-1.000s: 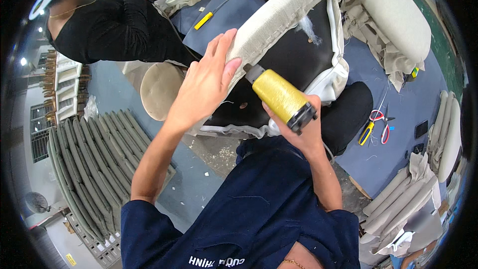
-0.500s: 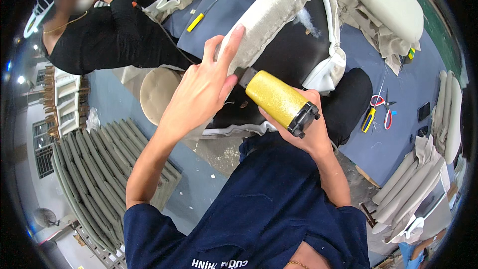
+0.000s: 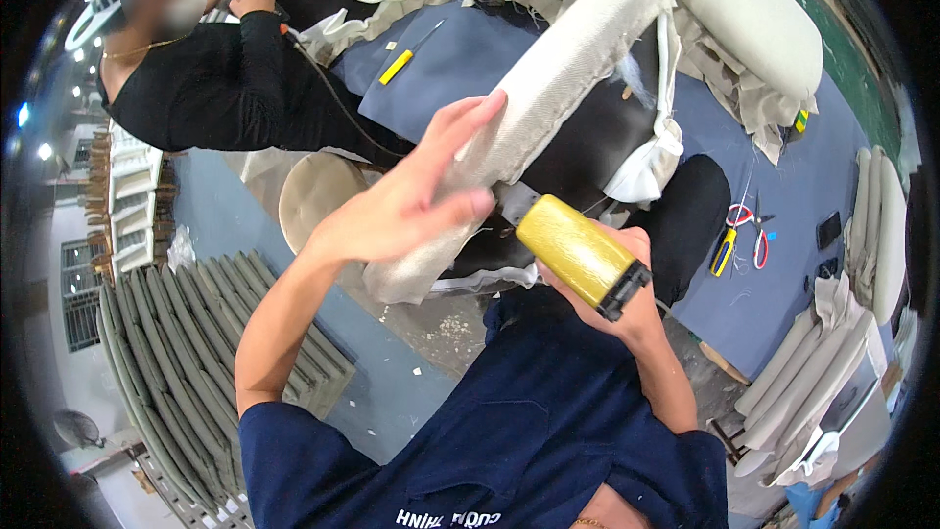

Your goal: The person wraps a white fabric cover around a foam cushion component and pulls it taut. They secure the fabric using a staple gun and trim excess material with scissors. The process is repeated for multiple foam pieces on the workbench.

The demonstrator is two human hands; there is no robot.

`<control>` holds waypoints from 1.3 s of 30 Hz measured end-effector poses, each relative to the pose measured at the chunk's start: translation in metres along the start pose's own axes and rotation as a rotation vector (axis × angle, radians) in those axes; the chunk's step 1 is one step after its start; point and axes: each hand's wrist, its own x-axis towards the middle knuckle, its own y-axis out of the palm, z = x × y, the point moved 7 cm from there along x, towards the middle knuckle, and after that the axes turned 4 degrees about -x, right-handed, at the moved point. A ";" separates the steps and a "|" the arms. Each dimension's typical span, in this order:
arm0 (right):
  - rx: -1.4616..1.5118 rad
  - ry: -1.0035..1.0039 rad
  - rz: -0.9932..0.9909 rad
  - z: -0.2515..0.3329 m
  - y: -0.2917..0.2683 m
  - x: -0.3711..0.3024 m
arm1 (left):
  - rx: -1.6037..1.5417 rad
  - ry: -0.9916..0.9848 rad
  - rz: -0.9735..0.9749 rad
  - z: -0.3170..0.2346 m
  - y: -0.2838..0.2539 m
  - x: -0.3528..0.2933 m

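Observation:
A curved padded piece [image 3: 578, 54] covered in beige fabric lies slantwise before me, its black underside [image 3: 597, 137] showing on the right. My left hand [image 3: 397, 198] rests over its near part with fingers stretched out, index fingertip on the fabric and thumb pointing toward the tool's nose. In my right hand [image 3: 634, 325] is a yellow staple gun [image 3: 578, 247], gripped under its body. Its metal nose [image 3: 516, 201] is at the fabric's inner edge; whether it touches cannot be made out. White cloth [image 3: 641, 165] hangs at the right side of the black part.
On the blue-grey table lie a yellow-handled screwdriver [image 3: 406, 57], red-handled scissors [image 3: 759, 235], a yellow cutter [image 3: 725, 253] and a phone [image 3: 828, 229]. Padded pieces [image 3: 749, 20] are stacked at far right. A co-worker in black [image 3: 225, 88] stands at left. Grey panels [image 3: 196, 353] lean below.
The staple gun and my right hand have moved down and to the right. The beige piece has shifted the same way, its near end now showing below my left hand.

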 end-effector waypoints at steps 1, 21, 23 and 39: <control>0.094 0.024 -0.006 0.001 -0.002 0.002 | -0.247 -0.147 -0.029 0.017 -0.006 0.001; -0.028 0.074 0.100 0.000 0.045 0.006 | 0.504 -0.382 -0.276 0.020 0.012 -0.054; 0.010 0.028 0.100 0.004 0.044 0.007 | 0.513 -0.392 -0.254 0.018 0.014 -0.055; 0.015 -0.043 0.175 0.014 0.051 -0.002 | 0.498 -0.312 -0.122 0.010 0.012 -0.047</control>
